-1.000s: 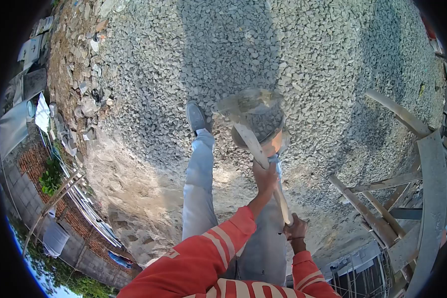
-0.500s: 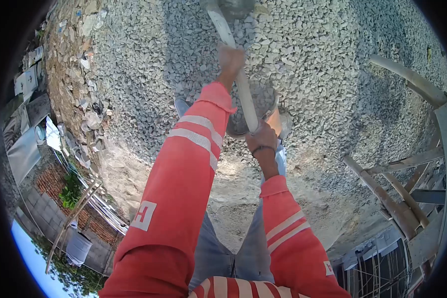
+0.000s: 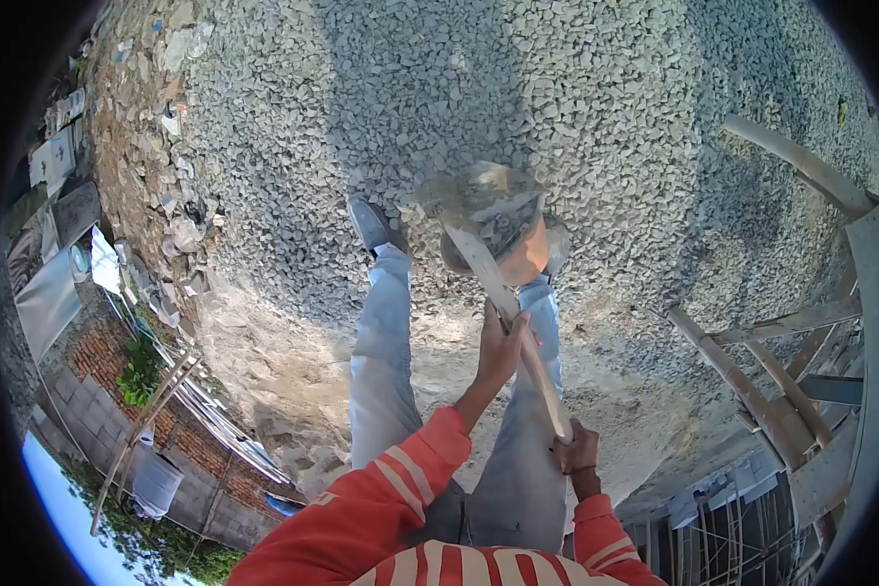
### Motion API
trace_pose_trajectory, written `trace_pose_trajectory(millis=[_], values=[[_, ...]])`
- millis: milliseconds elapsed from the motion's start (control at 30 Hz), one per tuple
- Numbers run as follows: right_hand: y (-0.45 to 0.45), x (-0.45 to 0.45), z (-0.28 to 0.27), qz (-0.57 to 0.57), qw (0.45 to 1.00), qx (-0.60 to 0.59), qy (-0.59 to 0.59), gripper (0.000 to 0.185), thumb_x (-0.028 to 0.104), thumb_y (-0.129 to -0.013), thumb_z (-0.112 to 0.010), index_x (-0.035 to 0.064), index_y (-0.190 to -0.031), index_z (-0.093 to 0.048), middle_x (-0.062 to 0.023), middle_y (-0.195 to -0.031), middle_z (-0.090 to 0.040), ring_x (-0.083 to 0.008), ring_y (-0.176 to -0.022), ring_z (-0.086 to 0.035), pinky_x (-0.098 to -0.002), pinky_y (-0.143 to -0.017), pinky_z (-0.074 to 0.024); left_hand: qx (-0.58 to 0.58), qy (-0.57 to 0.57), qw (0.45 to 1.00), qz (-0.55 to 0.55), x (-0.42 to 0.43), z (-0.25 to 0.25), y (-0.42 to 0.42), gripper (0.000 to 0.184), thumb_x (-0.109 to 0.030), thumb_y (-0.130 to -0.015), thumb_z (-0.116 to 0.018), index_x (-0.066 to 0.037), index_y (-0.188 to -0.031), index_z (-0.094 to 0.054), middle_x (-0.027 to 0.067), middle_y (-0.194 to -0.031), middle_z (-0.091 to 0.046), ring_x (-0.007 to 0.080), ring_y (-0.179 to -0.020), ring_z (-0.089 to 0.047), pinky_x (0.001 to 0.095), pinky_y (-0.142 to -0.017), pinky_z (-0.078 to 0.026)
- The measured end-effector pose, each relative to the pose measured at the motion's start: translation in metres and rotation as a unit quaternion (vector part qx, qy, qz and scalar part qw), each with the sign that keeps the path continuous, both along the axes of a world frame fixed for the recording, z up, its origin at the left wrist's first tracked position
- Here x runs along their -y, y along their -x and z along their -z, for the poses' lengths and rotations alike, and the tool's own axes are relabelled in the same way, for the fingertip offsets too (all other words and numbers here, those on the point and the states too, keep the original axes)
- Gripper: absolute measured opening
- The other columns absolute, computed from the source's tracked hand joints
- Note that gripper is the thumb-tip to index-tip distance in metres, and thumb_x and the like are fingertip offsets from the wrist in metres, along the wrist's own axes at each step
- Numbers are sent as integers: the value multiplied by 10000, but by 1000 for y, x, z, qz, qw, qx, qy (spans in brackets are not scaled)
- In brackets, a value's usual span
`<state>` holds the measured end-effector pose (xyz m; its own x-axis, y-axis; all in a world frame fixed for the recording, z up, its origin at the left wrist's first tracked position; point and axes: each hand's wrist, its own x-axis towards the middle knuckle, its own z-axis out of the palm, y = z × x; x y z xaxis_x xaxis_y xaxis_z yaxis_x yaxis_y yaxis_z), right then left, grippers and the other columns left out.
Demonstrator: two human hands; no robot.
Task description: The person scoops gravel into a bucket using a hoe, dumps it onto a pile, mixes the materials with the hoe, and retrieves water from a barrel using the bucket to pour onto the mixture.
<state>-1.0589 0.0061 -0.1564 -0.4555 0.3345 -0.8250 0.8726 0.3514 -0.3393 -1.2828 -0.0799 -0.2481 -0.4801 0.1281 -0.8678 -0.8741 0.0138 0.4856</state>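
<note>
My left hand [image 3: 501,344] is wrapped round the middle of a wooden handle [image 3: 539,376]. Near the handle's lower end, my right hand [image 3: 577,447] is closed on it. At the far end of the handle a blurred metal tool head [image 3: 479,190] lies over an orange and dark bucket [image 3: 525,256]. The bucket stands on the gravel between my shoes, close to my right foot, and stones show at its opening. The tool head hides part of the bucket's rim.
Grey gravel [image 3: 615,127] spreads ahead. My left shoe [image 3: 369,225] rests at its edge. Wooden poles and planks [image 3: 742,386] stand on the right. Rubble [image 3: 176,234], a brick wall [image 3: 112,366] and long thin poles [image 3: 200,410] lie on the left.
Both hands reached forward with the handle, the tool head out on the gravel, and have now drawn back toward my body. The tool head is back over the bucket.
</note>
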Motion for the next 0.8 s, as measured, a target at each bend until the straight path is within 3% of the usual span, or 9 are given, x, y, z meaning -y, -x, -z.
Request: trace_pose_trajectory(millis=[33, 67, 167, 267, 333, 500, 567, 633, 800], values=[[-2, -12, 0, 0, 1000, 2, 0, 183, 142, -696, -631, 80, -868, -640, -193, -636, -602, -394, -620, -617, -468, -580, -499, 2, 0, 1000, 0, 5, 8, 4, 509, -72, -860, -586, -7, -1291, -323, 101, -772, -524, 167, -623, -595, 318, -537, -515], [8, -28, -5, -7, 1000, -13, -21, 181, 127, -690, -637, 62, -859, -629, -192, -629, -596, -391, -602, -613, -455, -558, -493, -119, 7, 985, 127, 16, 27, 16, 461, -107, -869, -590, -12, -1265, -373, 118, -829, -544, 206, -719, -607, 346, -638, -517], [19, -54, -24, 7, 998, -10, -63, 176, 99, -682, -641, 38, -845, -614, -191, -626, -591, -387, -595, -612, -445, -552, -487, -387, 191, 824, 367, 38, 83, 53, 367, -204, -859, -607, -4, -1155, -520, 168, -1018, -582, 331, -947, -593, 415, -846, -473], [22, -73, -34, 49, 993, 4, -104, 169, 87, -683, -635, 23, -836, -605, -200, -640, -593, -387, -624, -618, -451, -589, -485, -362, 215, 765, 488, 67, 131, 71, 388, -172, -805, -652, 15, -1130, -553, 215, -1108, -579, 379, -1025, -566, 418, -880, -459], [25, -87, -39, 81, 988, 11, -129, 169, 86, -684, -631, 14, -834, -601, -208, -650, -593, -388, -641, -621, -455, -609, -484, -269, 137, 685, 663, 94, 168, 70, 417, -198, -770, -683, 2, -1118, -569, 212, -1126, -582, 376, -1046, -561, 425, -893, -453], [-16, -106, -45, 218, 966, 106, -90, 203, 89, -680, -608, -17, -852, -604, -235, -712, -614, -405, -694, -626, -454, -671, -500, -250, 183, 677, 668, 64, 139, 100, 422, -283, -761, -694, -18, -1072, -590, 180, -1022, -617, 369, -964, -590, 427, -843, -476], [-40, -105, -55, 239, 957, 129, -99, 222, 96, -674, -605, -13, -867, -613, -235, -735, -624, -406, -714, -630, -453, -683, -504, -349, 214, 595, 692, 80, 166, 112, 461, -309, -746, -716, -30, -1091, -593, 189, -1029, -616, 360, -948, -605, 428, -837, -483], [-69, -96, -67, 269, 944, 157, -106, 242, 103, -668, -603, -10, -881, -621, -235, -758, -633, -407, -734, -634, -452, -696, -508, -207, 174, 579, 769, 88, 196, 137, 502, -321, -718, -744, -18, -1093, -604, 194, -1007, -637, 355, -939, -619, 435, -839, -489], [-153, -39, -90, 341, 887, 304, -61, 292, 138, -672, -614, 20, -936, -658, -236, -841, -655, -394, -832, -647, -445, -741, -517, -136, 166, 593, 776, 52, 171, 145, 288, -275, -753, -686, -12, -867, -657, 169, -717, -638, 259, -683, -617, 401, -659, -488]])
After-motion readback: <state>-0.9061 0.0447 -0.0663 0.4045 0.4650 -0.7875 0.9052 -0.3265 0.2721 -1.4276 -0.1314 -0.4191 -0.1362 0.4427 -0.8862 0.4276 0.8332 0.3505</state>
